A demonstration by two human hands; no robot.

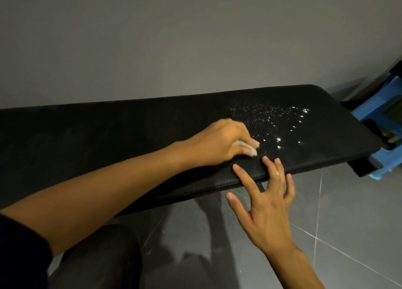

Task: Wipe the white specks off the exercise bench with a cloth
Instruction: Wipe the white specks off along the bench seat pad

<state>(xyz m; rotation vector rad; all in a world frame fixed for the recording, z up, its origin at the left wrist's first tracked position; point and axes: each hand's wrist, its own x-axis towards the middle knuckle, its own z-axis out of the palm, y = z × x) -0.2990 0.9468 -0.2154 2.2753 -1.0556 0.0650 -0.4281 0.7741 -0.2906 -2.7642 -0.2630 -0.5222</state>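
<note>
A long black padded exercise bench runs across the view. White specks are scattered over its right part. My left hand rests on the bench just left of the specks, its fingers curled round a small pale cloth that shows under the fingertips. My right hand hovers at the bench's near edge with fingers spread, its fingertips at or just above the padding; it holds nothing.
A grey wall stands behind the bench. Grey floor tiles lie below at the right. A blue plastic stool or crate sits past the bench's right end. My dark-clothed knee is under the bench's near side.
</note>
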